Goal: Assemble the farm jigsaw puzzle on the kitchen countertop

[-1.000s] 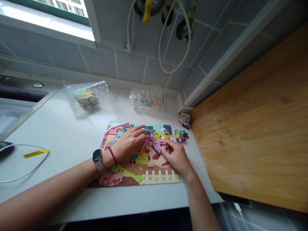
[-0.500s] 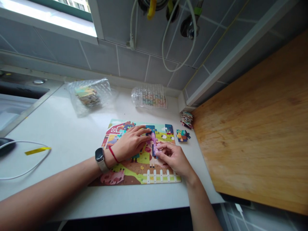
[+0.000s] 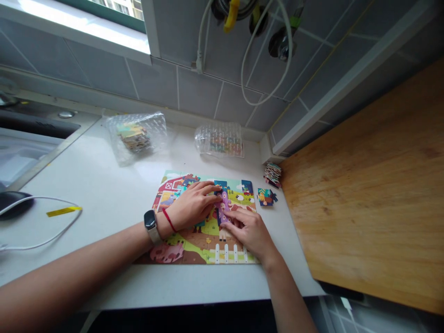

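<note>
A farm-scene jigsaw puzzle point(image 3: 194, 243) lies flat on the white counter, with some darker pieces resting on top of it. My left hand point(image 3: 194, 203), below a watch and a red cord, lies over its upper middle, fingertips on purple and dark blue pieces point(image 3: 224, 203). From the right, my right hand point(image 3: 248, 229) pinches the lower end of these purple pieces between thumb and fingers. A dark blue piece point(image 3: 247, 187) lies on the puzzle's top right corner. Just right of the puzzle are a few loose pieces point(image 3: 266, 197) and a stack of pieces point(image 3: 273, 173).
Behind the puzzle, two clear bubble-wrap bags point(image 3: 137, 138) point(image 3: 220, 139) hold more pieces. A wooden board point(image 3: 367, 194) takes up the right side. On the left are a sink edge point(image 3: 52, 152), a white cable with a yellow tag point(image 3: 64, 211) and a dark object point(image 3: 14, 206).
The piece in my right hand now lines up under the purple pieces by my left fingers. The whole view has shifted slightly; my left hand stays over the same part of the puzzle.
</note>
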A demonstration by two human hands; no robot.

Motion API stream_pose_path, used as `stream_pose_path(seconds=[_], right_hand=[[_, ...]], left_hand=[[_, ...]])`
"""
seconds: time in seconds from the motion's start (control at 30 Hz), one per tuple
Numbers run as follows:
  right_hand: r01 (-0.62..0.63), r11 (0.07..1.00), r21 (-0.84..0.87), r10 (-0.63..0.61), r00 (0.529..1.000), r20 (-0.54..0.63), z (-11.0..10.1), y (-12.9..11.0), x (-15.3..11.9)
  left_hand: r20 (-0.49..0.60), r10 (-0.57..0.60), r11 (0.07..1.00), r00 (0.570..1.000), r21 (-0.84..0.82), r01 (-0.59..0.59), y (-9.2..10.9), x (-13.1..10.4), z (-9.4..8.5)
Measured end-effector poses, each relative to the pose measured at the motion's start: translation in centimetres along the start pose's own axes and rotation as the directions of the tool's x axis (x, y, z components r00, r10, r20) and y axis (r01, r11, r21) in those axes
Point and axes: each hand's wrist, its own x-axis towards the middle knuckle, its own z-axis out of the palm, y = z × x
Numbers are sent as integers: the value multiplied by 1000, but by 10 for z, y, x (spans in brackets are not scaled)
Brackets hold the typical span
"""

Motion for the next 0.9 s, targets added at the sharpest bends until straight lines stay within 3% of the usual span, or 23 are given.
stream_pose_path(seconds=[0.5, 0.9], right_hand=[[113, 978, -176, -114, 993, 3, 5, -1, -2], [-17, 978, -207, -14, 989, -147, 10, -17, -7]], left_hand=[[1, 4, 1000, 1000, 21, -4, 0, 0, 0], [11, -5, 999, 1000, 31, 5, 3, 0, -1]])
